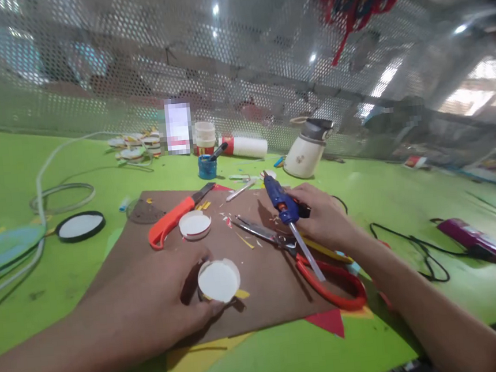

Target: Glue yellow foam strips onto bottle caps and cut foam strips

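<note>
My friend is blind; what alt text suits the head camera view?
A person's left hand holds a small round white piece while the right hand grips a blue glue gun, over a brown board on a green table. Near them lie scissors, an orange utility knife and a similar white piece.

From my end of the feed I see a bright green tabletop (387, 191) spreading beneath and around the fingers (211, 309). Well beyond them, a grey perforated screen (124, 58) rises along the far side, blurred shapes showing through it. Small white lights (216, 9) glow high above the fingers, and I see a bright, washed-out opening (494, 76) far to their right.
</note>
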Available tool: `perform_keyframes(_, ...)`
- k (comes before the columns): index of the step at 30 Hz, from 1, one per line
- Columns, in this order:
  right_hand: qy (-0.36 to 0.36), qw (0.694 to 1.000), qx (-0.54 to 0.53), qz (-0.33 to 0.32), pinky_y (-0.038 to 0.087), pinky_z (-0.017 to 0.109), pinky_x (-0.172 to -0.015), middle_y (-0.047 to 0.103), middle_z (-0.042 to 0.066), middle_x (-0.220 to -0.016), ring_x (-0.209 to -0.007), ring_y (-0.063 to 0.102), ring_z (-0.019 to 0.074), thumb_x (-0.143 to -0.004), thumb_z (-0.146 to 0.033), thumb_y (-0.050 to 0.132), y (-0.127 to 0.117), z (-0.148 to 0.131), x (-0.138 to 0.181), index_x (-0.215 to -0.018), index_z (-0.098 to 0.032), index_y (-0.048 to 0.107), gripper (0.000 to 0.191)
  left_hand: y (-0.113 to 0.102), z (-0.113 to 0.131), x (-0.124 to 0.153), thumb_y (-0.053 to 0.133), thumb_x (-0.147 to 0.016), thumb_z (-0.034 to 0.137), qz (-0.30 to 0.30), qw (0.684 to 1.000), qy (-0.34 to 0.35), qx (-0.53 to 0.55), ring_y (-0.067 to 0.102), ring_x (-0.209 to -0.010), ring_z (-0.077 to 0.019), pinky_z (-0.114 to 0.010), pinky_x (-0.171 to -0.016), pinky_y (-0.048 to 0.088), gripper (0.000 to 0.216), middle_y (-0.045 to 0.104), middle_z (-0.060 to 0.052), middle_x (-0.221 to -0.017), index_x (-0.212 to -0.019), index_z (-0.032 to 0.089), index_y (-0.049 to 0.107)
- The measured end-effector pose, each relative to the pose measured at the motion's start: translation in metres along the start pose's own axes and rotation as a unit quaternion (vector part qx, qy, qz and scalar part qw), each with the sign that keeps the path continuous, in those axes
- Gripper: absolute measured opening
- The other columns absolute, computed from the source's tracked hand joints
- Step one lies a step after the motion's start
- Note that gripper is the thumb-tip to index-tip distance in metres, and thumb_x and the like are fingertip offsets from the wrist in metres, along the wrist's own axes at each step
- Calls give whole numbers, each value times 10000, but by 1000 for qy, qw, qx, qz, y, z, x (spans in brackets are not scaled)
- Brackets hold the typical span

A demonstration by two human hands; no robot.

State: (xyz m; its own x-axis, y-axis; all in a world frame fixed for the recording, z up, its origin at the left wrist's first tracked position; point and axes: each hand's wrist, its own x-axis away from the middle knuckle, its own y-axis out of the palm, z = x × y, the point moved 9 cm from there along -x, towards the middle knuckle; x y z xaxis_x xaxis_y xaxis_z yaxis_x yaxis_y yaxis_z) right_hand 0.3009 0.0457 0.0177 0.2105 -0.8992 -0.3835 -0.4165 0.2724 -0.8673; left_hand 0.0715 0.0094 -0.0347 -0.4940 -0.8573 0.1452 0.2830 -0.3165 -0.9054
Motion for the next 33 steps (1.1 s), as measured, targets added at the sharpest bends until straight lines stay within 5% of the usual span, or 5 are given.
perform_keyframes(10,-42,997,-23,-55,411,436,-1056,663,118,-1244,-1213,552,294,-736,-140,670,23,1,-5,-1166,-183,703,433,-7,8,1,575,-785,470,-15,1000,5,12,604,-701,-234,-326,-578,358,247,666,-24,-783,-884,248,614)
perform_keyframes(20,-25,997,13,-70,503,387,-906,699,115,-1074,-980,643,263,-714,-111,658,29,19,-25,-1129,-164,729,424,-8,11,3,561,-793,434,-16,1000,4,6,622,-772,-242,-325,-613,389,255,678,-36,-862,-953,242,613)
perform_keyframes(28,-18,993,58,-98,496,351,-834,710,95,-1027,-923,643,266,-683,-128,697,44,-5,-50,-1101,-177,745,423,-8,12,5,573,-801,450,15,999,31,4,622,-748,-249,-326,-600,379,296,675,-46,-862,-1007,243,620)
perform_keyframes(33,-17,993,65,-94,484,383,-897,699,80,-1111,-1012,625,278,-712,-130,667,41,-23,-32,-1178,-247,711,483,-5,7,4,576,-806,475,42,998,56,-5,622,-701,-232,-320,-575,367,307,677,-40,-845,-1016,255,618)
